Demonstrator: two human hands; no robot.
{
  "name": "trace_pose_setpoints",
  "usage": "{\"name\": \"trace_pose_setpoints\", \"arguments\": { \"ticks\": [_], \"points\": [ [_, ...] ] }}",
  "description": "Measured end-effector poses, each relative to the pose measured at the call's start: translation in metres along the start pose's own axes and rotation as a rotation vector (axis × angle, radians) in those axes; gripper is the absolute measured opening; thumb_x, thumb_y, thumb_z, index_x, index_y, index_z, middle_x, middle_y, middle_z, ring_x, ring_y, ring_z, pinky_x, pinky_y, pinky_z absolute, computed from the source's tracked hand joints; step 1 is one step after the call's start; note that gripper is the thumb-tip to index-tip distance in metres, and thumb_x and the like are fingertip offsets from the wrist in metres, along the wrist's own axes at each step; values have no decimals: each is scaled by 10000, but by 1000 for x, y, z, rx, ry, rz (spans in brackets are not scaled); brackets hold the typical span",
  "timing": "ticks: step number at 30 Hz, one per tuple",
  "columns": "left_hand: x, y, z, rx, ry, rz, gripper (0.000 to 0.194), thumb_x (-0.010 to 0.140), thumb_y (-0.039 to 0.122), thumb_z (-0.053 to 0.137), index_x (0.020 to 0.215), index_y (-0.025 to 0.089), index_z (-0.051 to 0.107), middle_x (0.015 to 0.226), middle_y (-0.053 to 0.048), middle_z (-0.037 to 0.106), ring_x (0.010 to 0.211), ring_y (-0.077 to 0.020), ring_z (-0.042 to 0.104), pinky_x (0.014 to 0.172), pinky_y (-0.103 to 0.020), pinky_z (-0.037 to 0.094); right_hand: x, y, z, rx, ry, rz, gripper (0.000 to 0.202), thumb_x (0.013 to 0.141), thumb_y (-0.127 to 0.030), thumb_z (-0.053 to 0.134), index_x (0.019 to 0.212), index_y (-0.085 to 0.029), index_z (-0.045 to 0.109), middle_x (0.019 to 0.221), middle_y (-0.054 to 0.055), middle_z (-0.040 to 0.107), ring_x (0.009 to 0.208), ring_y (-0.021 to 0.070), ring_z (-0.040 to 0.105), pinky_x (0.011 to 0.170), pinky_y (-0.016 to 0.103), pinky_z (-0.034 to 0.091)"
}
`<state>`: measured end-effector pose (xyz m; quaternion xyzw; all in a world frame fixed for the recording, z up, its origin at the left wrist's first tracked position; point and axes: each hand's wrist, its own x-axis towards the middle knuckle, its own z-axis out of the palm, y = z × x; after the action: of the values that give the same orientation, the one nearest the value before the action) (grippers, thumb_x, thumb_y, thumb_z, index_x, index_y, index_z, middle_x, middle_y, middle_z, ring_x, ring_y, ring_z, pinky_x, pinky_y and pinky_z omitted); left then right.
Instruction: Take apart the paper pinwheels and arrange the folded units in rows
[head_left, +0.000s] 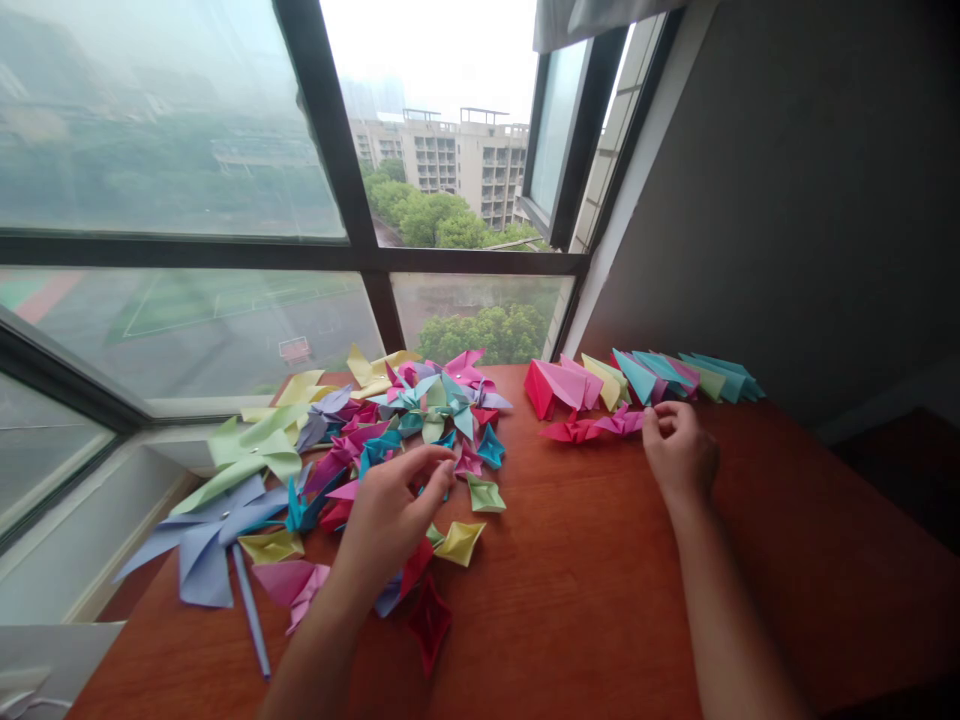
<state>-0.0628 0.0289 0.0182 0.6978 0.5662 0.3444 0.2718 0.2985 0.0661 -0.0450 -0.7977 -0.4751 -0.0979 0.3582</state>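
Note:
My left hand [397,515] is over the pile of folded paper shapes, its thumb and fingers curled toward each other near a small blue piece; what it holds, if anything, is too small to tell. At the right, my right hand [679,450] pinches the end of a magenta folded paper [621,421]. A red folded paper [571,429] lies just left of that one. Behind them stands a row of folded paper planes [637,378] in red, pink, yellow, blue and green. A yellow paper boat [460,543] and a green one [486,494] lie right of my left hand.
A blue paper pinwheel [223,520] with a stick and a green pinwheel [253,450] lie at the left of the brown table [570,600]. Windows with dark frames [472,261] rise behind the table. A grey wall [787,220] stands at the right.

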Motion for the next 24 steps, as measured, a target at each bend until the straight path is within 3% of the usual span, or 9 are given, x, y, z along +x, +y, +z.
{"name": "trace_pose_setpoints", "arguments": {
  "ticks": [2,4,9,12,16,20,24],
  "points": [
    [0,-11,-16,-21,121,-78,323,873,473,580,975,203,724,794,-13,749,679,-185,673,582,-242,479,-4,-9,-4,98,90,-69,277,872,-419,541,948,-184,666,751,50,720,665,203,646,601,263,383],
    [-2,-23,-33,-29,264,-160,358,853,509,592,1010,213,717,825,-14,759,716,-196,690,599,-245,498,-10,-20,-6,193,93,-151,283,880,-425,531,929,-182,666,738,48,710,655,198,648,632,267,425],
    [-6,-35,-57,144,399,-273,324,829,494,610,984,230,719,818,-11,769,757,-207,709,666,-253,508,-35,-54,-7,404,-160,-294,265,925,-404,496,935,-197,662,732,34,696,627,168,639,639,253,464],
    [-5,-29,-53,318,347,-239,313,840,498,579,914,231,722,724,-2,746,659,-198,683,603,-254,461,-51,-69,-3,456,-288,-421,226,932,-359,493,928,-210,663,700,14,675,601,154,613,619,252,453],
    [-4,-19,-39,510,143,-115,315,876,497,526,916,248,716,679,-1,718,633,-202,662,565,-253,397,-65,-79,3,489,-402,-531,193,934,-308,490,939,-215,659,726,13,683,624,155,615,628,258,448],
    [-4,-15,-29,593,9,-91,302,897,495,511,952,264,698,728,-13,721,676,-224,670,576,-264,368,-68,-81,5,505,-431,-564,179,932,-285,501,946,-204,661,743,16,689,622,152,613,619,256,445],
    [-4,-18,-28,612,-34,-113,288,908,449,497,901,249,704,798,-39,742,754,-251,682,604,-280,370,-67,-79,5,523,-434,-545,189,932,-277,499,960,-202,670,807,31,716,655,158,631,644,260,463]
  ]
}}
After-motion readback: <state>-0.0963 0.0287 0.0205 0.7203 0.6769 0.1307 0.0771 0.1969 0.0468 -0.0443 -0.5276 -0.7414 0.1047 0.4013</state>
